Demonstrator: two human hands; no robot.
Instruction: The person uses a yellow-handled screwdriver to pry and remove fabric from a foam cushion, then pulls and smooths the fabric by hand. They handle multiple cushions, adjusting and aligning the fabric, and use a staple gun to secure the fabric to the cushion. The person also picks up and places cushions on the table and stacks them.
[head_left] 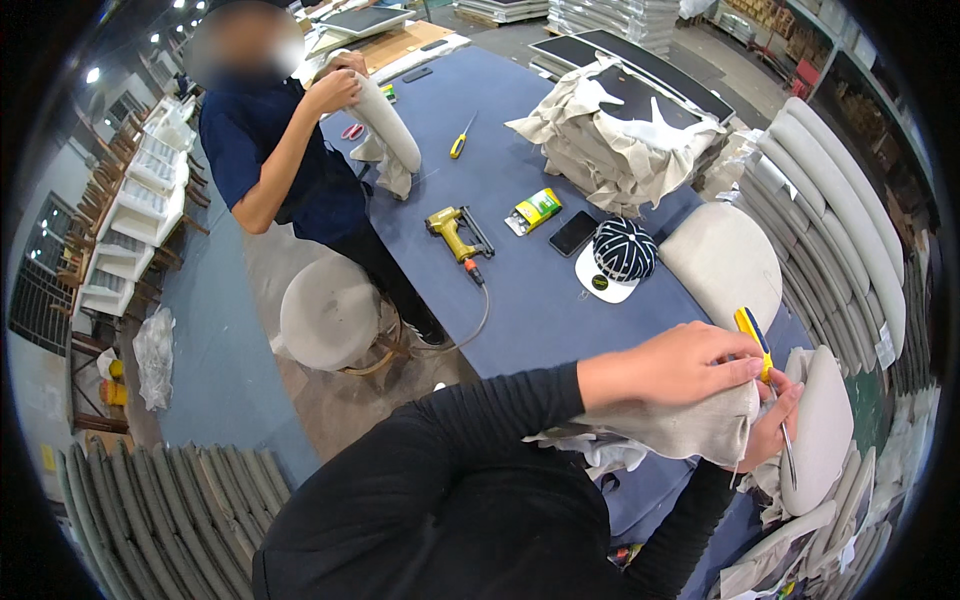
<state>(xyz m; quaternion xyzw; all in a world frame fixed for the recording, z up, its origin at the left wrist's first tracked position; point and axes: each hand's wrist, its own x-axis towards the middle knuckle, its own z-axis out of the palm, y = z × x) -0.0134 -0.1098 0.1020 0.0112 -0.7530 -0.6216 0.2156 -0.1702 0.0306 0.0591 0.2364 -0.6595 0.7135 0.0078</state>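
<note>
A padded piece in beige fabric (690, 425) lies in front of me at the right edge of the table. My left hand (685, 365) presses over its upper edge, fingers bent onto the cloth; the thumb is hidden. At the piece's right end my right hand (768, 432) is closed, with a screwdriver (752, 338) held among its fingers. The yellow and dark handle sticks up past my left fingertips, and the metal shaft points down. What else the right fingers pinch is hard to make out. Loose fabric hangs beneath the piece.
Across the blue table (400, 250), a co-worker (265, 150) holds another beige piece (385, 125). A staple gun (460, 240) with a hose, a phone (573, 234), a cap (622, 255), another screwdriver (463, 138) and a fabric pile (620, 150) lie there. Cushion stacks (830, 210) line the right.
</note>
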